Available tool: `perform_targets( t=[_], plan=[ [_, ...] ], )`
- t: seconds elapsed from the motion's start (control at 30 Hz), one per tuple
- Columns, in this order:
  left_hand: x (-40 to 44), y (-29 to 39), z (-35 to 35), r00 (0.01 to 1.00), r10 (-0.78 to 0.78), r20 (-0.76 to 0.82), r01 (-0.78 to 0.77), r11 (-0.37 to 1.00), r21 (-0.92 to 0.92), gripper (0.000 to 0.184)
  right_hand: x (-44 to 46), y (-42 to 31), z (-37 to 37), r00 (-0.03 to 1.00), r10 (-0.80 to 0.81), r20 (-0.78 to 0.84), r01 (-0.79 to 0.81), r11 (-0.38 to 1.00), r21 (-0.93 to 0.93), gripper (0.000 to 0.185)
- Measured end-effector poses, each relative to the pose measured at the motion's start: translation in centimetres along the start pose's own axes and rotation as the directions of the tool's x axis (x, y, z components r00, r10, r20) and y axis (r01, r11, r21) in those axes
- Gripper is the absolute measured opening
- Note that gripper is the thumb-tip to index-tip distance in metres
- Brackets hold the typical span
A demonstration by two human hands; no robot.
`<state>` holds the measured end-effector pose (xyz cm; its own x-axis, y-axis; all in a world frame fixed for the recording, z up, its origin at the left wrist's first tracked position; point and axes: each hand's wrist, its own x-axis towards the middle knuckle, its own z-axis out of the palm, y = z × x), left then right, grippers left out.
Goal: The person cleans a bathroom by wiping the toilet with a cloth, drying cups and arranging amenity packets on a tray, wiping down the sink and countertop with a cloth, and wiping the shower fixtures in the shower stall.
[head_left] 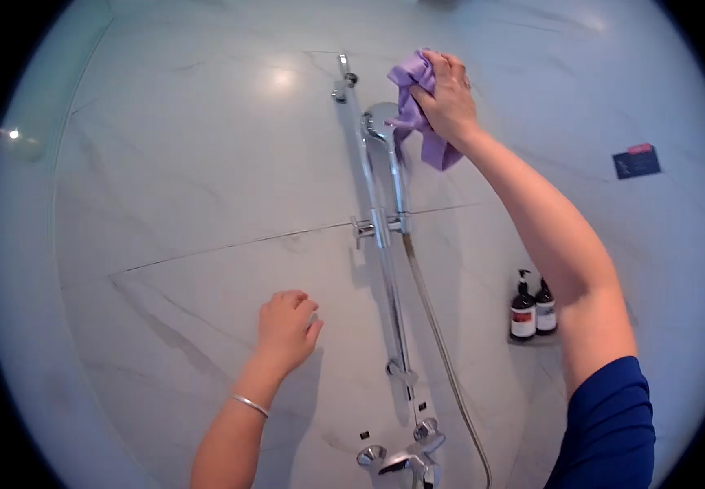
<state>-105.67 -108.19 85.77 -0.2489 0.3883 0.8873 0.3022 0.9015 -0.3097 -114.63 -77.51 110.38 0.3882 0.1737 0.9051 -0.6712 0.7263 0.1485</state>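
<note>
My right hand [448, 96] is raised at the upper middle, its fingers wrapped round a purple cloth [417, 106]. The cloth hangs beside the round shower head [381, 121] and covers part of it. A chrome rail [374, 179] on the marbled wall carries the shower head in a holder [395, 223]. Lower left of the rail, my left hand [289, 328] is in front of the wall, holding nothing, its fingers slightly bent and apart. A silver bangle [250, 405] circles the left wrist.
A grey hose [442, 346] curves down right of the rail. The mixer tap [409, 462] juts out at the bottom. Two dark pump bottles [523, 318] stand on a corner shelf [531, 340] near my right arm. A dark card [636, 163] is on the right wall.
</note>
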Motion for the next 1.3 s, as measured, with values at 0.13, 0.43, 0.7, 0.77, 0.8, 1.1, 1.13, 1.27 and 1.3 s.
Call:
perform_targets(
  t=[0.13,0.43,0.7,0.77,0.8,1.1,1.13,1.27,1.3],
  plan=[
    [0.6,-0.6,1.1,0.997,-0.063,0.049,0.062,0.998,0.027,0.017,0.6,0.4,9.7,0.95,0.179,0.257,-0.151,0.981,-0.125,0.053],
    [-0.7,-0.5,2.1,0.997,-0.033,-0.071,0.034,0.999,0.011,0.01,-10.4,-0.1,8.2,0.978,-0.04,0.206,0.022,0.996,0.088,0.035],
    [10.5,4.1,4.5,0.877,-0.425,-0.227,0.335,0.877,-0.345,0.046,-20.8,-1.9,-0.3,0.958,0.104,0.266,-0.228,0.842,0.489,0.042],
    [14.2,4.3,5.3,0.852,-0.523,0.003,0.488,0.794,-0.363,0.056,-19.2,0.8,-1.0,0.949,0.089,0.302,-0.263,0.749,0.607,0.045],
    [15.7,4.4,5.8,0.828,-0.553,0.087,0.547,0.767,-0.335,0.06,-17.5,1.4,-2.1,0.94,0.161,0.3,-0.3,0.809,0.507,0.05],
    [14.9,2.3,9.7,0.828,-0.538,0.155,0.452,0.48,-0.752,0.049,-5.7,9.9,11.6,0.884,0.451,0.12,-0.466,0.844,0.264,0.064],
    [15.0,1.3,10.1,0.886,-0.459,0.07,0.393,0.66,-0.641,0.046,-7.3,8.5,13.4,0.92,0.344,0.189,-0.377,0.908,0.181,0.064],
    [14.8,-0.6,10.3,0.937,-0.347,0.038,0.341,0.883,-0.322,0.055,-17.2,4.2,12.5,0.945,-0.058,0.322,-0.173,0.747,0.642,0.032],
    [15.2,0.2,9.7,0.887,-0.438,0.146,0.46,0.808,-0.369,0.051,-20.6,3.0,9.5,0.915,0.038,0.402,-0.399,0.245,0.884,0.018]
  ],
)
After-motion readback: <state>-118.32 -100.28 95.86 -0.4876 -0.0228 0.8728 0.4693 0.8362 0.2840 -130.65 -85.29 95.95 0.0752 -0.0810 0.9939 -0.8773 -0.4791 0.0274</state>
